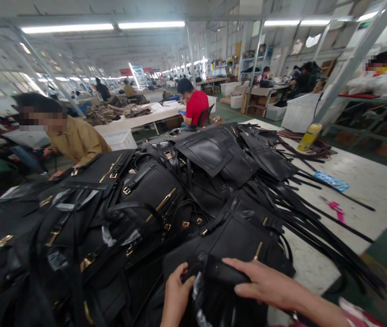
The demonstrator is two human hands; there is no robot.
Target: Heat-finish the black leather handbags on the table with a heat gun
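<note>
Near the bottom centre, my left hand [177, 293] is closed at the edge of a black leather piece [225, 270], thumb and forefinger curled together beside clear plastic wrap [198, 290]. My right hand [258, 279] grips the same black piece from the right, thumb below and fingers above. Just beyond my hands lies a black bag panel [227, 236] with a gold zipper. Behind and to the left rises a large heap of black bags [152, 186] with gold buckles, zippers and loose straps.
On the white table [370, 186] at right are a yellow bottle [310, 137], pink-handled scissors [336, 210], a blue packet [331, 180] and trailing black straps [323, 227]. A person in tan [77, 141] stands left; another in red [196, 106] sits beyond.
</note>
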